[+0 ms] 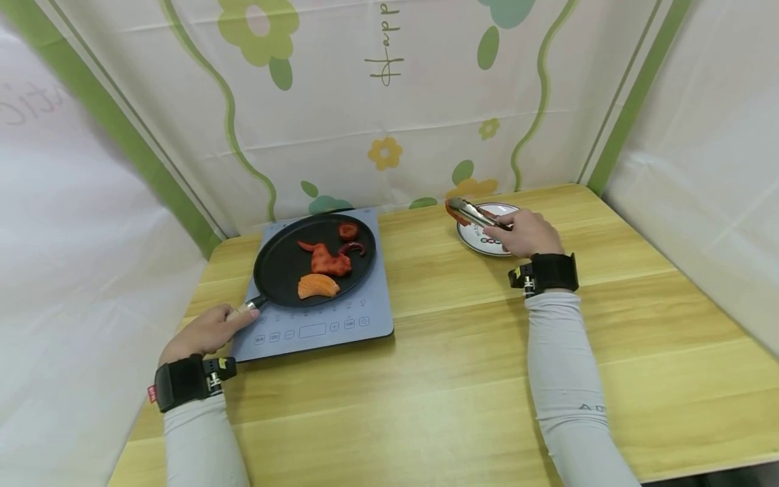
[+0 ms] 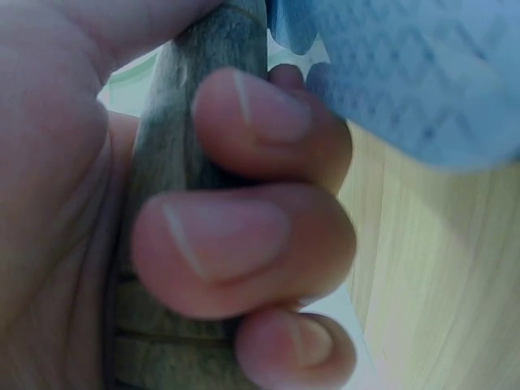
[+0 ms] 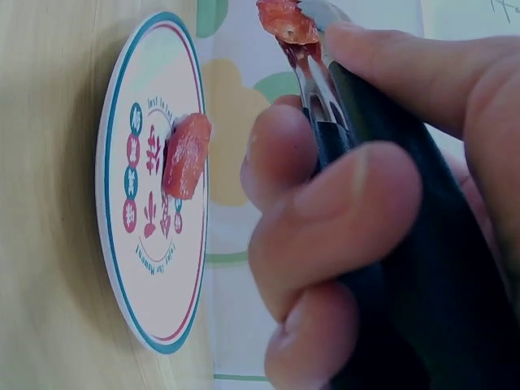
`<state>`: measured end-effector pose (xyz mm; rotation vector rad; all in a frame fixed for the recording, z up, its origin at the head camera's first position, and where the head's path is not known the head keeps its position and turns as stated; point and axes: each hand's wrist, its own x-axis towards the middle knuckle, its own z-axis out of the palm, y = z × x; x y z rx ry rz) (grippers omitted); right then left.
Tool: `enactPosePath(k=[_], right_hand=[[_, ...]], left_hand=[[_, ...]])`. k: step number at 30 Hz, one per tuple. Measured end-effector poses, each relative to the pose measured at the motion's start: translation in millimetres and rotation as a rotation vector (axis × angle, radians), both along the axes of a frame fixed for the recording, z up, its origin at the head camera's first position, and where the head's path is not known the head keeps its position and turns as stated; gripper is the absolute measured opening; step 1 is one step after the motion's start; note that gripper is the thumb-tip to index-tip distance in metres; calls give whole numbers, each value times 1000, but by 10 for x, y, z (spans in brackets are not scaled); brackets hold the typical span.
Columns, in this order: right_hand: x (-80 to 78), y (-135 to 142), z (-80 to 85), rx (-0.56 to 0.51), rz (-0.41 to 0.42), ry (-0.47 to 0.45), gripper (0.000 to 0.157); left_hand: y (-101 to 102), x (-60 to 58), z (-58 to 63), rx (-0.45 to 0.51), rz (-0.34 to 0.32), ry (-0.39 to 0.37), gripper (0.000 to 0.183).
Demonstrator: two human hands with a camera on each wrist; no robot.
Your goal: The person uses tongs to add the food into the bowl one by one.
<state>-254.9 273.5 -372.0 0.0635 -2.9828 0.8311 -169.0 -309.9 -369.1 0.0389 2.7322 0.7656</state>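
My left hand grips the wooden handle of a black frying pan, fingers curled round it. In the pan lie an orange salmon-like piece, a red chicken-wing-like piece, a round red slice and a dark red curved piece. With my right hand I hold metal tongs by their dark handles. A reddish food piece is between the tongs' tips, at the plate's left side. Another red piece lies on the white plate.
The pan sits on a grey induction cooker with touch controls along its front. Both stand on a wooden table. A white printed cloth hangs behind, and white cloth walls rise at both sides.
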Motion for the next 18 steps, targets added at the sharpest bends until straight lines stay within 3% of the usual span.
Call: enactPosePath(k=[18], right_hand=[[-59, -138, 29, -32, 46, 6, 59]], left_hand=[[6, 2, 2, -6, -2, 2, 57]])
